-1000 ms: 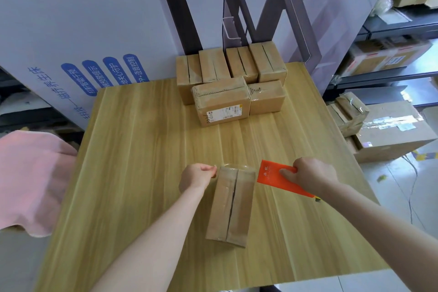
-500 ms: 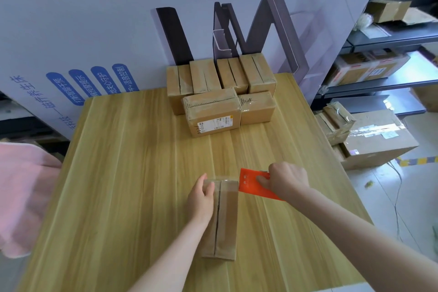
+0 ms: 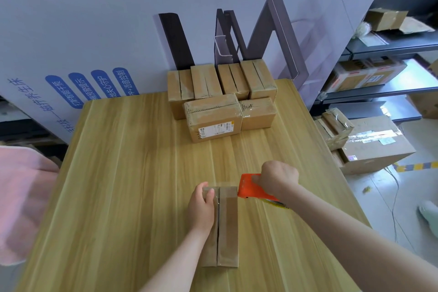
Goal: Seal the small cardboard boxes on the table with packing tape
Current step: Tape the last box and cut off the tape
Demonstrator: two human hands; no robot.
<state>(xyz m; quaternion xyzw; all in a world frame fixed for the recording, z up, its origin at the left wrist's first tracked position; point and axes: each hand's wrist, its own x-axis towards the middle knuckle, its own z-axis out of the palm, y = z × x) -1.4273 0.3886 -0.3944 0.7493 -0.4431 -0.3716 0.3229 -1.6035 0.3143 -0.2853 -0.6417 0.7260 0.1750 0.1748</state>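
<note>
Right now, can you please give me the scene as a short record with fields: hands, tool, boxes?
Left hand: grips the far left part of the small brown cardboard box
Right hand: grips the orange plastic tape dispenser, at the box's far right corner
Box seam: dark line along the top
Other boxes: pile of brown cardboard boxes at the far edge of the light wooden table

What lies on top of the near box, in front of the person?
The left hand lies on the near box, holding its far left corner. The seam between the flaps shows beside it. The flap part under the hand is covered.
</note>
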